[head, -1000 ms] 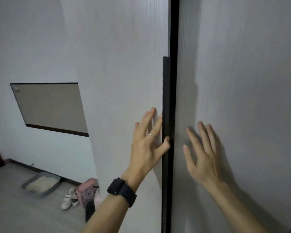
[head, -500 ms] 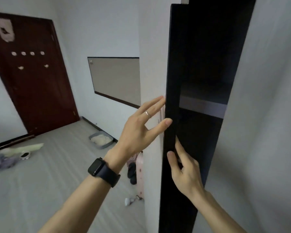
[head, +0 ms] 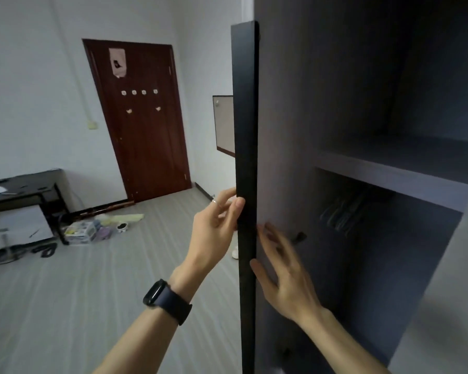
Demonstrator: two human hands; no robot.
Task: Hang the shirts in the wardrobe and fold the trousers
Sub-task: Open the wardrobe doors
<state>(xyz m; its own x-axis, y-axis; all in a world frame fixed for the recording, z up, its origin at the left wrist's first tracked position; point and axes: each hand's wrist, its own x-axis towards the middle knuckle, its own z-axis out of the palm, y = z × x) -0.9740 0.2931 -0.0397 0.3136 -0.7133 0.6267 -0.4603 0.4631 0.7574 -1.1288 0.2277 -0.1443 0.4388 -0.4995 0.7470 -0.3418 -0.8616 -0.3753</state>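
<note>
The wardrobe door (head: 246,130) stands swung out, seen edge-on as a dark vertical strip. My left hand (head: 214,228), with a black watch on the wrist, holds the door's edge, thumb on the dark edge and fingers on the outer side. My right hand (head: 284,276), blurred, lies with straight spread fingers against the door's inner face. Inside the wardrobe, a bunch of dark hangers (head: 343,211) hangs under a shelf (head: 389,179). No shirts or trousers are in view.
A brown room door (head: 141,117) stands in the far wall. A dark desk (head: 22,184) is at the left, with a box and loose items (head: 84,232) on the grey floor beside it. A white shoe (head: 235,252) lies by the wardrobe.
The wardrobe door has swung wide open from fully closed, and the inside now shows. My right hand went from the other door's front to this door's inner face.
</note>
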